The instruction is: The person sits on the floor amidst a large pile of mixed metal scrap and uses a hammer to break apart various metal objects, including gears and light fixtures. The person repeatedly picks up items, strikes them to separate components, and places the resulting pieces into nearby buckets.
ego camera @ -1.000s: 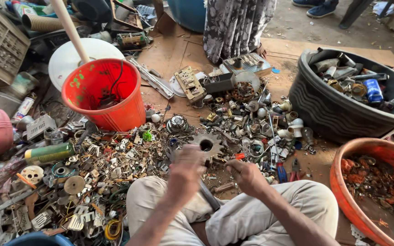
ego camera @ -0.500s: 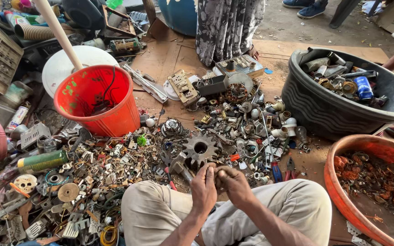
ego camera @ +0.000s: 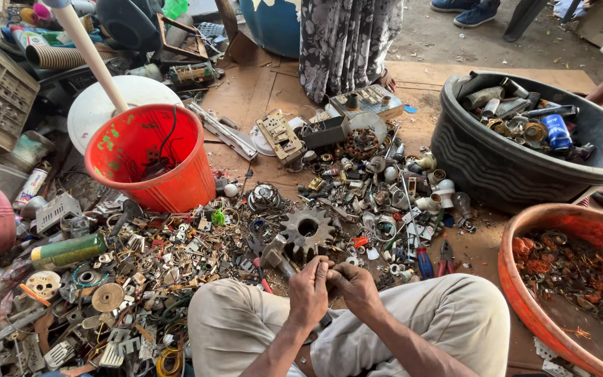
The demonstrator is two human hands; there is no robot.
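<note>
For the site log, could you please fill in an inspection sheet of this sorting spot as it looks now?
Surface: brown cardboard sheet on the ground, mostly covered with scrap.
Job's things: a small piece pinched between both hands, too small to identify; large rusty gear just ahead of them.
Clutter: orange bucket, black tub of metal parts, orange basin of rusty bits, green can.
Grippers: left hand and right hand together above the knees, fingers closed.
Cables: black wire hanging inside the orange bucket.
Surroundings: another person's patterned garment and blue shoes beyond.
</note>
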